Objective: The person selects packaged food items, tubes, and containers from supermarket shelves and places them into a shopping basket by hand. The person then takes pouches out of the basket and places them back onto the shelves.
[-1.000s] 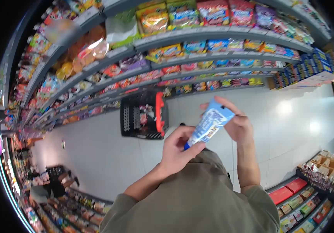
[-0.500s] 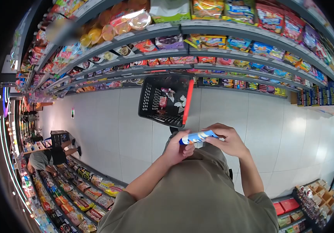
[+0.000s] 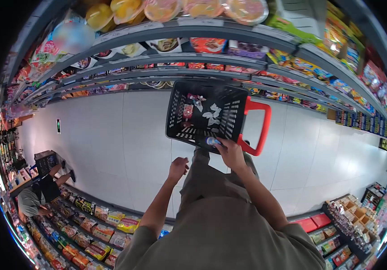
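My right hand (image 3: pixel 232 155) is closed on a blue tube-shaped pack (image 3: pixel 212 141), whose printed end shows at the near edge of a black shopping basket (image 3: pixel 185 136). The rest of the tube is partly hidden by the fingers. Inside the basket lie a red-pink packet (image 3: pixel 188 110) and a white crumpled-looking item (image 3: pixel 212 114). The basket's red handle (image 3: pixel 265 128) sticks out on the right, beside my right hand. My left hand (image 3: pixel 178 169) hangs in front of my legs, apart from the basket, its fingers curled with nothing visible in them.
Snack shelves (image 3: pixel 184 58) run along the far side of the aisle, close behind the basket. Lower left, another person (image 3: pixel 33 195) bends at a second shelf (image 3: pixel 94 227), near a dark basket (image 3: pixel 45 162). Tiled floor (image 3: pixel 112 135) lies between. Red boxes (image 3: pixel 312 222) stand lower right.
My left hand has let go of the tube and moved down-left. My right hand has carried the tube left and up to the basket. The view has swung, and the basket's handle shows more.
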`<move>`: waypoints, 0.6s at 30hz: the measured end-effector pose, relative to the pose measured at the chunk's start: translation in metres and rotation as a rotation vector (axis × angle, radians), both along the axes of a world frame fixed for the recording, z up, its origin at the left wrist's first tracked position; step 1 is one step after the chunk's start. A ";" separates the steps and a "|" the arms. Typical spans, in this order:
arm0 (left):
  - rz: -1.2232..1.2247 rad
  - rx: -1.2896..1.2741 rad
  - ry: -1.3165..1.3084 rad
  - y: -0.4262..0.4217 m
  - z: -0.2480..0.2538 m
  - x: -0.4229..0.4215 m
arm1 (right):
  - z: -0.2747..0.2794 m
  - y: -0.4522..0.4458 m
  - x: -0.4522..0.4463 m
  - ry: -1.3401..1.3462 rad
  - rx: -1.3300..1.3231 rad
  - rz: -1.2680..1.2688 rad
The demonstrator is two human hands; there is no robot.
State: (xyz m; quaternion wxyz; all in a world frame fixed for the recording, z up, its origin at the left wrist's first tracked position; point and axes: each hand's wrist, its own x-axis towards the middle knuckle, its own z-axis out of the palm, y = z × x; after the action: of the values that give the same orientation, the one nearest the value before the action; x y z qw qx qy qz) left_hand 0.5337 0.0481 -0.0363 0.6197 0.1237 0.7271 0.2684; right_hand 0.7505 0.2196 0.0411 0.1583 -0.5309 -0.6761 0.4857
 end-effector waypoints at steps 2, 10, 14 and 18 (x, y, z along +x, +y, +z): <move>0.214 -0.219 -0.042 -0.031 -0.024 -0.031 | -0.076 0.005 -0.025 -0.055 0.002 -0.016; 0.496 -0.671 -0.132 -0.211 -0.105 -0.043 | -0.382 0.044 -0.101 -0.466 -0.014 0.048; 0.458 -0.846 -0.206 -0.258 -0.128 -0.022 | -0.495 0.077 -0.140 -0.465 -0.079 0.099; 0.558 -0.859 -0.215 -0.274 -0.154 -0.008 | -0.597 0.084 -0.174 -0.446 -0.108 0.087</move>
State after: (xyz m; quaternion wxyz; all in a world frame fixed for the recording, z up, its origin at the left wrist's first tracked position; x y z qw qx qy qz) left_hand 0.5252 -0.2258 -0.1902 0.5906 -0.3683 0.7092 0.1120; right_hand 0.5764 0.3032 -0.5561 -0.0446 -0.6033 -0.6896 0.3981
